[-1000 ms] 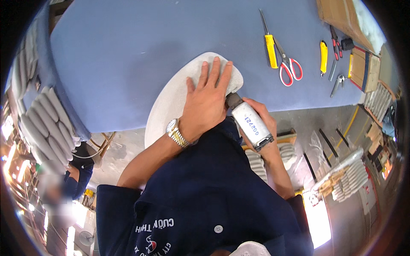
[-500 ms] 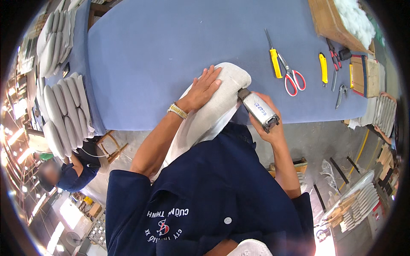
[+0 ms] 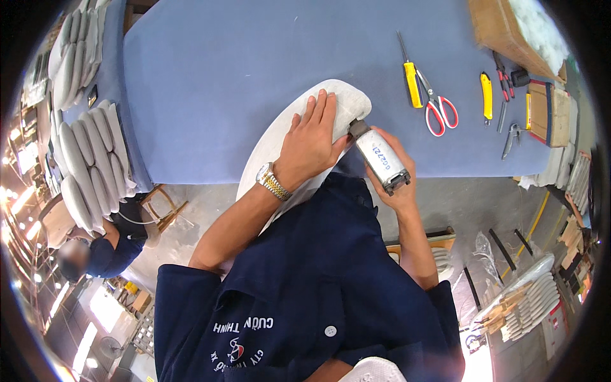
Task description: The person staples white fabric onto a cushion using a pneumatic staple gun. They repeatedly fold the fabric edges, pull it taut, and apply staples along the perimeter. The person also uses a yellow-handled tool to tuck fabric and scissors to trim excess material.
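Note:
A light grey upholstered panel (image 3: 259,148) lies along the near edge of the blue table, its rounded end pointing away from me. My left hand (image 3: 312,141) presses flat on it with the fingers stretched out, the thumb close to the tool's nose. Wrapped round a silver staple gun (image 3: 379,155) are the fingers of my right hand (image 3: 400,167), partly hidden behind its body. The staple gun's nose meets the panel's right edge near the rounded end; whether it presses into the fabric I cannot tell.
Right of the panel on the blue table (image 3: 210,83) lie a yellow-handled screwdriver (image 3: 412,83), red-and-white scissors (image 3: 439,111), a yellow utility knife (image 3: 487,95) and pliers (image 3: 506,83). A carton (image 3: 503,38) holds white stuffing. Grey cushions (image 3: 95,159) are stacked at left, near a seated person (image 3: 118,245).
My left hand has slid up and right along the panel, closer to the staple gun. The panel has turned slightly and lies flatter. The staple gun has shifted a little left and away from me.

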`<state>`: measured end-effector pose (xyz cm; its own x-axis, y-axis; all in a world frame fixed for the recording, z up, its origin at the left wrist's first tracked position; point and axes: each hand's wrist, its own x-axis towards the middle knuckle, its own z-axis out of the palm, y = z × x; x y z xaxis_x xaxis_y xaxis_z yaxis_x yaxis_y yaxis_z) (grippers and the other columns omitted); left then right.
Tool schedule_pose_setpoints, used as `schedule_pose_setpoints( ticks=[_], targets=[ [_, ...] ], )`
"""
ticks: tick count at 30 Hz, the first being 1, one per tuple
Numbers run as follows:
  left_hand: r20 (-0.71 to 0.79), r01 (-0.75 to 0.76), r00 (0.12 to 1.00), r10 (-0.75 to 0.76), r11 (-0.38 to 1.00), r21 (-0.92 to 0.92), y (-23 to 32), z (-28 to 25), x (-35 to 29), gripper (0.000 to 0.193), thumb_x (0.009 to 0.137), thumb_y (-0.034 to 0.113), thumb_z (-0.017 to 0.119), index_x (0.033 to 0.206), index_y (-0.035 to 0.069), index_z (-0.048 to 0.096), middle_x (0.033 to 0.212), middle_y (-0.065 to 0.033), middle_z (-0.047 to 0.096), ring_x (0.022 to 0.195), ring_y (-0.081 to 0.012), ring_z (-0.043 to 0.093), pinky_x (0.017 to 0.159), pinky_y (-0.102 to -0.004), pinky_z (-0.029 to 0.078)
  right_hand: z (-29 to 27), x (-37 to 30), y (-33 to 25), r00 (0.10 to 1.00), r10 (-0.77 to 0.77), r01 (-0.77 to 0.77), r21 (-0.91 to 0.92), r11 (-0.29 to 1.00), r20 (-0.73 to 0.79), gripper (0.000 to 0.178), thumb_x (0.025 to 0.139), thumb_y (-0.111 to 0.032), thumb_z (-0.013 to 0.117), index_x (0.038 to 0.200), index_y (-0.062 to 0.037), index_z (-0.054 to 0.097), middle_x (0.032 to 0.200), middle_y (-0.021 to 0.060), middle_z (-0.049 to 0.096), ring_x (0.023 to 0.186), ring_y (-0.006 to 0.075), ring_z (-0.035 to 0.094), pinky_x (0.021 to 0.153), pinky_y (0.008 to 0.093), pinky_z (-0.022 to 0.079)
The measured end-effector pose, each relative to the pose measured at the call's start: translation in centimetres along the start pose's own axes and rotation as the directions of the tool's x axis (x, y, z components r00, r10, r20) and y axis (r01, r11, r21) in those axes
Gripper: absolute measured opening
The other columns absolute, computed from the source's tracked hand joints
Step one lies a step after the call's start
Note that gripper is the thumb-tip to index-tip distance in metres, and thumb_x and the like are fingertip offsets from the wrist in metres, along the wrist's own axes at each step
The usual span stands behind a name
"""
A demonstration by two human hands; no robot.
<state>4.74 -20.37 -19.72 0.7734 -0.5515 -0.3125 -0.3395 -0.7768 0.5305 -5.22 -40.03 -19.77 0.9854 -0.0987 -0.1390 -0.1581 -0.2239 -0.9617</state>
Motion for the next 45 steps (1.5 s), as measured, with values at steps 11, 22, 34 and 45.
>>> schedule_pose_setpoints(
  ticks=[11,22,34,45],
  targets=[
    [0.094,0.071,0.993,-0.075,0.997,0.044,0.7,-1.1,0.6,0.09,0.091,0.024,0.072,0.161,-0.002,0.023,0.166,-0.0291,0.03,0.153,-0.0456,0.031,0.12,-0.0561,0.037,0.4,-0.8,-0.5,0.998,0.067,-0.067,0.088,0.994,0.001,0.058,0.083,-0.001,0.074,0.14,0.0008,0.06,0.132,0.0147,0.069,0.114,0.0181,0.068,0.099,0.0306,0.051],
    [0.022,0.061,0.998,-0.062,0.998,0.025,1.5,0.4,0.2,0.093,0.086,0.023,0.079,0.159,-0.003,0.029,0.165,-0.0277,0.032,0.151,-0.0452,0.036,0.114,-0.0638,0.04,-1.0,0.4,-1.7,0.984,0.153,-0.155,0.015,0.988,0.09,0.058,0.081,0.001,0.073,0.138,-0.0006,0.061,0.129,0.0139,0.07,0.107,0.0162,0.069,0.095,0.0296,0.052],
    [0.004,0.035,0.999,-0.035,0.999,0.033,0.6,-0.2,0.4,0.093,0.083,0.014,0.078,0.159,-0.003,0.028,0.164,-0.028,0.033,0.151,-0.0453,0.036,0.116,-0.0612,0.041,0.0,-0.7,-0.6,0.997,0.02,-0.022,0.034,0.999,0.071,0.058,0.081,-0.001,0.074,0.138,0.0028,0.061,0.133,0.0166,0.069,0.111,0.0179,0.069,0.098,0.031,0.052],
    [-0.01,0.084,0.996,-0.085,0.995,-0.053,0.8,-0.1,0.8,0.088,0.083,0.008,0.069,0.16,-0.003,0.029,0.166,-0.0287,0.031,0.153,-0.047,0.032,0.116,-0.0674,0.034,-0.4,1.5,-2.4,0.954,0.257,-0.249,-0.068,0.966,0.154,0.057,0.081,-0.014,0.076,0.136,-0.0047,0.063,0.117,0.0152,0.073,0.101,0.0229,0.072,0.09,0.0325,0.055]
  ],
)
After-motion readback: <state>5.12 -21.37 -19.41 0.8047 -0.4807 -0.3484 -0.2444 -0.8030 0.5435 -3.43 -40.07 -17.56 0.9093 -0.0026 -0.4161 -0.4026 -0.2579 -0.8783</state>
